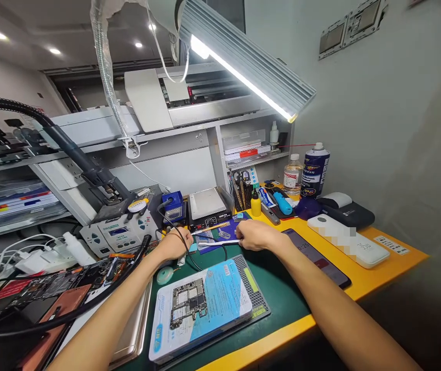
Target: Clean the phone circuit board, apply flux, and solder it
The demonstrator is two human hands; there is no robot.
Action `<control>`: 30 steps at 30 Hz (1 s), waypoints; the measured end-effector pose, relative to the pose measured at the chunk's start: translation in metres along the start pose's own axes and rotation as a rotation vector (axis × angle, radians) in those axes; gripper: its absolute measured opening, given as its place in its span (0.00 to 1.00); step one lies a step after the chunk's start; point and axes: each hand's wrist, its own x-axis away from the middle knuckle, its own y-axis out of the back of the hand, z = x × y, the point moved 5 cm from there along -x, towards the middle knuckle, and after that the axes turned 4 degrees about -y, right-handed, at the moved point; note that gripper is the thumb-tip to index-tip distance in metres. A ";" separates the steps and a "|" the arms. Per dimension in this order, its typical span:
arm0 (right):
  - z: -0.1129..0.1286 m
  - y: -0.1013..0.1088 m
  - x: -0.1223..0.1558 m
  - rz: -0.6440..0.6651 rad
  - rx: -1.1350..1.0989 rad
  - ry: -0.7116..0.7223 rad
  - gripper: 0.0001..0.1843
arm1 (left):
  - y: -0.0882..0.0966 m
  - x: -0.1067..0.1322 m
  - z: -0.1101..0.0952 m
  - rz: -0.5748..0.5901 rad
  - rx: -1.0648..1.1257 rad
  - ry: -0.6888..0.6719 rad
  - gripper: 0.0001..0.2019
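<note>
My left hand point(174, 244) is closed at the far side of the green mat point(278, 293), fingers curled round something small and pale that I cannot name; a black cable point(182, 234) runs over its wrist. My right hand point(253, 235) is closed in a pinch on a thin white rod-like tool point(216, 242) that lies level and points left toward my left hand. Small blue and white pieces point(224, 234) lie on the mat just behind the tool. A bare phone circuit board point(187, 304) rests on a light blue card point(205, 306) nearer to me.
A soldering station point(120, 234) and a small heating plate point(207, 203) stand behind the hands. Opened phones point(35, 296) lie at left. A dark phone point(317, 260), white power bank point(348, 239), spray can point(315, 170) and bottles sit at right. A lamp point(243, 67) hangs overhead.
</note>
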 end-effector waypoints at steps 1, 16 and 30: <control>0.000 0.000 0.000 0.001 -0.002 0.000 0.15 | 0.002 0.001 0.000 -0.009 0.006 0.004 0.18; -0.005 -0.005 -0.007 -0.005 -0.019 0.014 0.16 | 0.002 0.005 -0.001 0.017 0.084 -0.045 0.18; -0.003 -0.002 -0.003 -0.006 -0.023 0.013 0.16 | 0.006 0.004 -0.004 -0.035 0.014 -0.049 0.18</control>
